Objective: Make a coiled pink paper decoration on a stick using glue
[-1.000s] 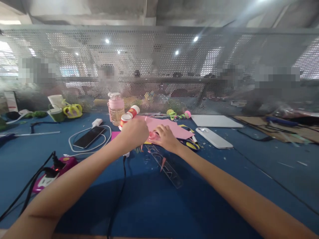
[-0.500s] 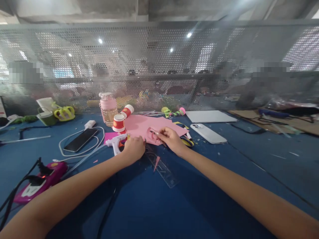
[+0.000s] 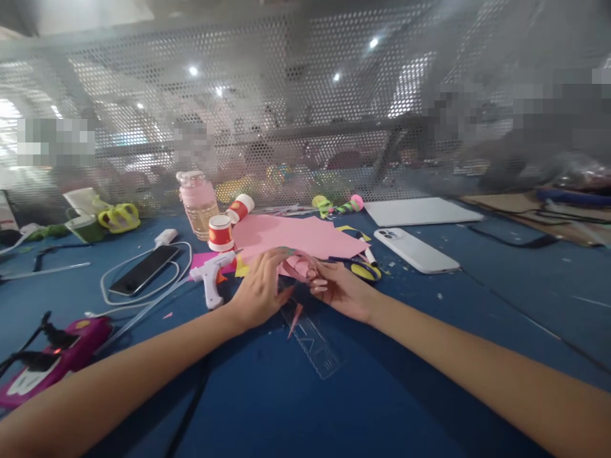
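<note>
Both hands are working close together over the near edge of some pink sheets (image 3: 305, 234) on a blue counter (image 3: 305, 407). Between them a piece of curled paper (image 3: 300, 266) is sitting, just above the clear ruler (image 3: 312, 346). The right hand (image 3: 341, 287) is pinching its right side, fingers bent inward and the grip pressed together on the edge. The left hand (image 3: 260, 285) is arching over from the other side, thumb standing apart from the fingers; whether that grip is pressing on the paper, I cannot tell. Judging by its thinness, the piece is likely handling as very light and limp, springing a little where it is bending, creasing or tearing easily rather than slipping. The edges are seeming the best place to take hold, with a light fingertip pinch; squeezing across the bend would probably be flattening it. In looks, it is matching the flat sheets behind: pale pink, plain, rounding into a loose curve, with a darker rose tone showing in the shaded hollow. Fingers are covering part of its outline, so whether the ends are meeting is not showing.
</note>
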{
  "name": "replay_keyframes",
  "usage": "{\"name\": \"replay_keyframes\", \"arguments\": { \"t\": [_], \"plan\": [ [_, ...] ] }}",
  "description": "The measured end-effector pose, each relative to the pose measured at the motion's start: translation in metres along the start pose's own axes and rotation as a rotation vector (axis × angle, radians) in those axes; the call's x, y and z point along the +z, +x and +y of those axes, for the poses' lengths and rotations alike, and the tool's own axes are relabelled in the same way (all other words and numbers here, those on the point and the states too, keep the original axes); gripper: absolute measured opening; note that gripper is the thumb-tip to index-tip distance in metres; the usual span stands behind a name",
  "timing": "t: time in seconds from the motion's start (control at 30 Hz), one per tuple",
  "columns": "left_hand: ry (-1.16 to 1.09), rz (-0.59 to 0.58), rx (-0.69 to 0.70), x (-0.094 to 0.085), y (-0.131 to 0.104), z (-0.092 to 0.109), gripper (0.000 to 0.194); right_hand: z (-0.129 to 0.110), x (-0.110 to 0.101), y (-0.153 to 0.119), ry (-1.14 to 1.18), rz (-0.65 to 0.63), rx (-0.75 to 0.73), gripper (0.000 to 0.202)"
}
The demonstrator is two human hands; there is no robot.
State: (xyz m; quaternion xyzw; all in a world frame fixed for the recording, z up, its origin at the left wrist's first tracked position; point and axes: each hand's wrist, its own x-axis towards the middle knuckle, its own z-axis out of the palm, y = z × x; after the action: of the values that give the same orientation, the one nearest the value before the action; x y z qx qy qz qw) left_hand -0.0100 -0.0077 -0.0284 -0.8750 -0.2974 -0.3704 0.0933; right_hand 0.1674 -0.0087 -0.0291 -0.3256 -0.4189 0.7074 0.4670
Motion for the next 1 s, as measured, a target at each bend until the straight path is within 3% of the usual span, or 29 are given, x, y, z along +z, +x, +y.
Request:
{"name": "replay_keyframes", "arguments": {
  "t": [0.17, 0.5, 0.63, 0.77, 1.0],
  "plan": [
    [-0.071, -0.017, -0.049, -0.001, 0.000, -0.004, 0.023, -0.006, -0.001, -0.003, -0.107, 0.018, -0.026, 0.021],
    [-0.240, -0.033, -0.239, 0.002, -0.001, -0.005, 0.022, -0.009, -0.009, -0.003, -0.117, 0.117, -0.112, 0.020],
    [-0.345, -0.029, -0.316, -0.001, 0.000, -0.002, 0.015, -0.019, -0.019, -0.002, -0.162, 0.180, -0.215, 0.021],
    [-0.418, -0.015, -0.423, -0.003, 0.005, -0.001, 0.013, -0.029, -0.026, -0.003, -0.150, 0.244, -0.294, 0.027],
    [-0.616, 0.053, -0.633, -0.004, 0.011, -0.003, 0.013, -0.029, -0.018, -0.009, -0.264, 0.257, -0.344, 0.044]
  ]
}}
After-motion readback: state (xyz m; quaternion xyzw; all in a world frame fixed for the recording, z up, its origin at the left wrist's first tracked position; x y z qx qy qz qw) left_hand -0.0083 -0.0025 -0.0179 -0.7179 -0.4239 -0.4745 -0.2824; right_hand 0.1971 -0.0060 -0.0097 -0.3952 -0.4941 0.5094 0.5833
